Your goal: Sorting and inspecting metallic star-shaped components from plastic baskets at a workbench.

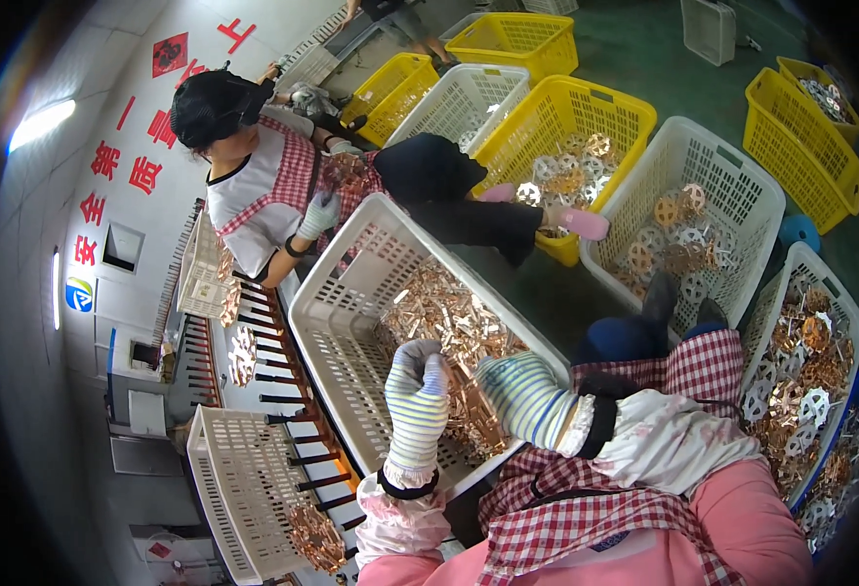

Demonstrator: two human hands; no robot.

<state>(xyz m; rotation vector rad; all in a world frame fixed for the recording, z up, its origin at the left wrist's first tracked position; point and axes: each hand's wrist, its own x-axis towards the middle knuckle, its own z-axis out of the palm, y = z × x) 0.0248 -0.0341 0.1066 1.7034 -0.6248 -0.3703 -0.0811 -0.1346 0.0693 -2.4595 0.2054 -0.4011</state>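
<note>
A white plastic basket stands tilted in front of me, holding a heap of small copper-coloured metal pieces. Over its near part is my left hand, in a striped knit glove, with the fingers curled closed. Whatever it may hold is hidden by the glove. My right hand, gloved alike, reaches in from the right with its fingers bent together beside the heap. Copper-coloured strips show between the two hands, but I cannot tell whether the right fingers grip one.
A co-worker sits across the basket, handling copper-coloured parts. White basket and yellow basket hold perforated metal discs; another full basket stands at my right. On the left are a rack with black handles and a slatted white basket.
</note>
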